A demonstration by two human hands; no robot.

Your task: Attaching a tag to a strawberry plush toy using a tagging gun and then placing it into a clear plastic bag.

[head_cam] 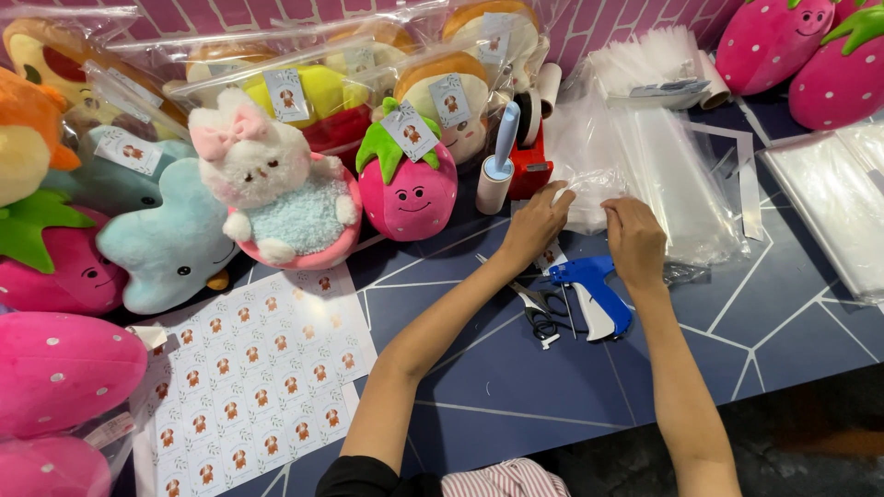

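Clear crinkled plastic bag is pinched by left hand and right hand, its mouth being separated; blue tagging gun is kept just below.

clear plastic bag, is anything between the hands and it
Nothing visible: both hands, left and right, already touch the clear plastic bag. The blue tagging gun and scissors lie nearer the person, out of the way.

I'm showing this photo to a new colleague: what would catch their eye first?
Probably the bright plush toys massed on the left, above all the pink strawberry plush with its green leaves and the white bunny plush. Next, mid-table, the left hand and right hand pinching a clear plastic bag above a blue tagging gun.
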